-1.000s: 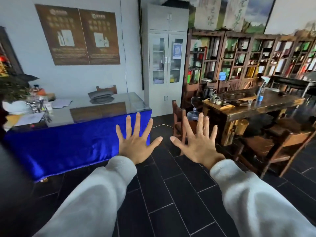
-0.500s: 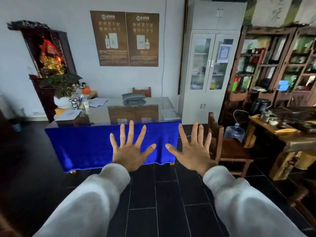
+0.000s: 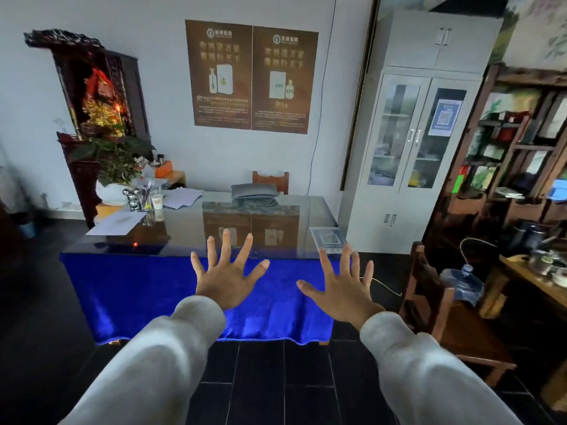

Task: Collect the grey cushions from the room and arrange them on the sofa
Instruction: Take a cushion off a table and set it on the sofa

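- There's the grey cushion (image 3: 254,190), lying flat at the far edge of the glass-topped table (image 3: 184,231), right in front of the wooden chair back (image 3: 270,180) against the wall.
- Its reflection shows in the glass just this side of it; nothing is touching it.
- Closer in, the blue cloth (image 3: 138,289) hangs down the table's near side to the dark tiled floor (image 3: 276,378).
- Left hand (image 3: 227,280) up in front of that cloth, palm away, all five fingers fanned wide, gripping nothing.
- Right hand (image 3: 343,291) beside it, same story: spread flat, empty, well short of the cushion.
- Both arms in pale grey sleeves (image 3: 159,363), stretched forward.
- Left end of the table: papers (image 3: 118,223), a cup (image 3: 157,201), a potted plant (image 3: 115,167).
- Off right, a white glass-door cabinet (image 3: 411,142), a wooden chair (image 3: 435,302) and a water bottle (image 3: 463,283) on the floor.
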Motion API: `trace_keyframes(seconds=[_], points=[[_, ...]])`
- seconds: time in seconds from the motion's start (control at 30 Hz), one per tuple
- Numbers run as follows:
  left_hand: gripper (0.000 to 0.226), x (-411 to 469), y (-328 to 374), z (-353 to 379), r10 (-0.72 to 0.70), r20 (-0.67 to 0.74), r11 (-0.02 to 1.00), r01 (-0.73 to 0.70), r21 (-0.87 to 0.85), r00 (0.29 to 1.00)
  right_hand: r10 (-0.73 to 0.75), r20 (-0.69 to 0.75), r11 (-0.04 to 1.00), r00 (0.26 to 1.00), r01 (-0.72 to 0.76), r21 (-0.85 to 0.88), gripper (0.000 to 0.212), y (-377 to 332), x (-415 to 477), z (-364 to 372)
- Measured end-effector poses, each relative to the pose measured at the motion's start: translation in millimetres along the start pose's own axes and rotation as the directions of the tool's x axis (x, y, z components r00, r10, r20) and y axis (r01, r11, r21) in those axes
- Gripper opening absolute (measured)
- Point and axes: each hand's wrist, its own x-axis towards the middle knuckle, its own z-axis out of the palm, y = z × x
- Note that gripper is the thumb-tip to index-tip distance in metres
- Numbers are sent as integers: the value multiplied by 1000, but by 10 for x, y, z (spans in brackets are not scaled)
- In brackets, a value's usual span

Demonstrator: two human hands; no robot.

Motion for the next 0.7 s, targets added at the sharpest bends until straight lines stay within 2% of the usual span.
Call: trace_keyframes(seconds=[0.13, 0.43, 0.57, 0.7], points=[[81, 867, -177, -28, -7, 21, 1000, 8, -22, 1000, 12, -9, 1000, 1000, -11, 26, 125, -112, 863, 20], [81, 2450, -495, 408, -17, 69, 1000, 17, 1, 997, 43, 79, 997, 996, -49, 68, 109, -121, 2503, 370], [82, 3247, -589, 787, -24, 122, 998, 31, -55, 992, 27, 116, 998, 993, -33, 46, 108, -113, 3424, 698], [79, 4154, -704, 1200, -41, 212, 999, 43, -4, 976, -24, 164, 999, 986, 18, 38, 108, -130, 4519, 1018]])
